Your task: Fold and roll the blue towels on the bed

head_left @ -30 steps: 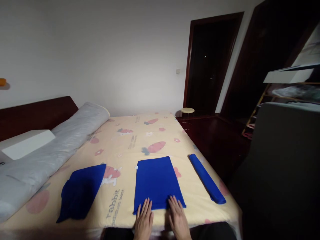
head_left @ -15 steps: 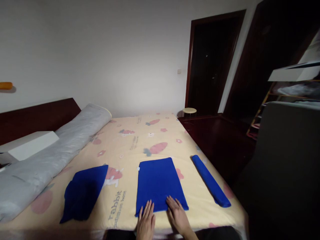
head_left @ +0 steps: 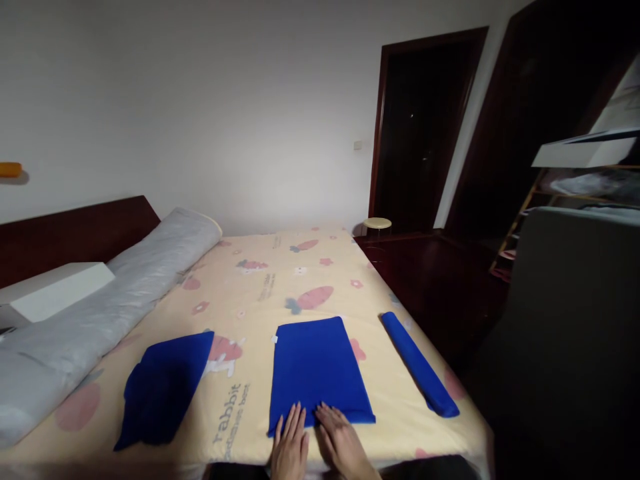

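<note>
A blue cloth point(head_left: 314, 363) lies flat on the bed in front of me, with a small white tag at its left edge. My left hand point(head_left: 291, 437) rests flat on its near edge, fingers stretched out. Close beside it, my right hand point(head_left: 341, 437) lies on the same near edge with its fingers extended. To the right sits a rolled blue cloth point(head_left: 419, 363), long and narrow. Another blue cloth point(head_left: 163, 387), uneven in outline and partly in shadow, lies to the left. Neither hand touches these two.
The bed's yellow sheet point(head_left: 280, 273) has carrot and rabbit prints. A rolled grey quilt point(head_left: 135, 293) runs along the left, with a white box point(head_left: 63, 290) by the headboard point(head_left: 75, 230). A round stool point(head_left: 377, 223) stands near the door; a dark grey panel point(head_left: 565, 320) is at right.
My right hand has slid left along the cloth's near edge, closer to my left hand. The left hand stays at about the same place. The view has shifted slightly.
</note>
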`<state>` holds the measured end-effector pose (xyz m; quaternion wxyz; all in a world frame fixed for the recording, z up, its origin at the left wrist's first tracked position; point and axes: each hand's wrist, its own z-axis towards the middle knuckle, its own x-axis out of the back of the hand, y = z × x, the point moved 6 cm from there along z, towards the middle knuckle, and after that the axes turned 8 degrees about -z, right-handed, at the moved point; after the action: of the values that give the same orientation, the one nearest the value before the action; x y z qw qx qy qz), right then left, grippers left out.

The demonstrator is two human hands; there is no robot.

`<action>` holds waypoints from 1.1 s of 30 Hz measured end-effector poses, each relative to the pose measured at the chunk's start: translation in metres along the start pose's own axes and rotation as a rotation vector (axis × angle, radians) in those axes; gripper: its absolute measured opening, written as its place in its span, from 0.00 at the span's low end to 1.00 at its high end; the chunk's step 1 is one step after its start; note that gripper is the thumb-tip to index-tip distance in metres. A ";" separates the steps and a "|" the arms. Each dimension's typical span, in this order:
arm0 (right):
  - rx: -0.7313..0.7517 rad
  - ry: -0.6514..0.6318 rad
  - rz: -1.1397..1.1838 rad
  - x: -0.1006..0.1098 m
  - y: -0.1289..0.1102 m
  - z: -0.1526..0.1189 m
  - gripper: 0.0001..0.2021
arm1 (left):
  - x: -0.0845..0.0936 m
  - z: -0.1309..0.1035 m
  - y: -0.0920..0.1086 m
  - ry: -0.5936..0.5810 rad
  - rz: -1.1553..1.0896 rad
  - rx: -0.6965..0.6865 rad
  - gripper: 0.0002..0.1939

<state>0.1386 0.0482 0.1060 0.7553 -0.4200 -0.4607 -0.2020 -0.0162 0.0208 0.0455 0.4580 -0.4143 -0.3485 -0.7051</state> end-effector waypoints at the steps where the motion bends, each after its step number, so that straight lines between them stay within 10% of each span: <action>1: 0.016 -0.033 0.030 -0.002 -0.010 0.004 0.22 | -0.002 -0.001 -0.001 0.013 -0.003 -0.005 0.29; 8: 0.029 -0.086 0.132 -0.010 -0.019 0.015 0.22 | -0.001 0.000 -0.007 0.142 -0.077 0.069 0.29; 16: 0.016 -0.077 0.215 -0.016 -0.010 0.014 0.25 | 0.007 0.019 0.046 0.050 -0.206 0.064 0.31; 24: 0.069 -0.069 0.113 -0.012 -0.011 0.013 0.24 | 0.003 0.022 0.005 -0.098 -0.086 0.098 0.28; 33: -0.163 0.177 -0.207 -0.002 0.069 -0.011 0.25 | 0.022 0.022 -0.033 -0.218 -0.029 0.392 0.26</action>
<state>0.1909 0.0778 0.0706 0.7316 -0.4108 -0.4152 -0.3516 -0.0462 0.0435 0.0711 0.4793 -0.3858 -0.5322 -0.5815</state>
